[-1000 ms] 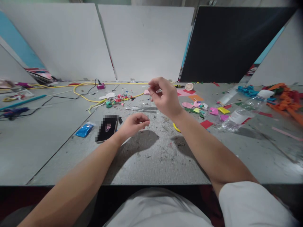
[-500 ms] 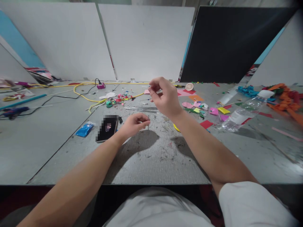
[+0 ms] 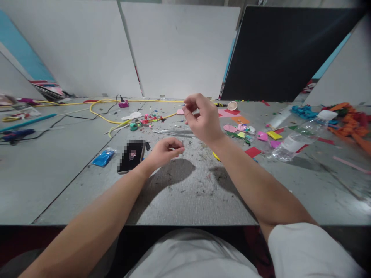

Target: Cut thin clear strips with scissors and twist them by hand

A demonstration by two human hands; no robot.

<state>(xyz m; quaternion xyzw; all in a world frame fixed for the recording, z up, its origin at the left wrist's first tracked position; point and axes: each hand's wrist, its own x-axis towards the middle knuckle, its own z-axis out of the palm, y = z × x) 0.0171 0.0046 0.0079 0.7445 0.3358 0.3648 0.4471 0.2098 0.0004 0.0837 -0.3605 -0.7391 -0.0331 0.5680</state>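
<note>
My left hand (image 3: 168, 151) is closed in a pinch, thumb against forefinger, around a thin silvery wire (image 3: 182, 156). The wire stands nearly upright, its lower end hanging below the fingertips just above the tabletop. Higher and to the right, my right hand (image 3: 203, 119) is also pinched, its thumb and forefinger together near the upper end of the wire; the exact contact is too fine to see. Behind the hands lies a bundle of similar thin wires (image 3: 171, 133) on the table. A phone (image 3: 131, 156) with a partly blurred screen rests left of my left hand.
A blue packet (image 3: 103, 158) lies left of the phone. Colourful scraps and clay packets, including a yellow packet (image 3: 274, 135), spread right of my right forearm, beside a clear plastic bottle (image 3: 298, 141). A yellow cable (image 3: 95, 116) runs along the back, below upright panels (image 3: 179, 50).
Both hands keep nearly the same pose and place. The thin wire between them shows more clearly now. The view has shifted very slightly.
</note>
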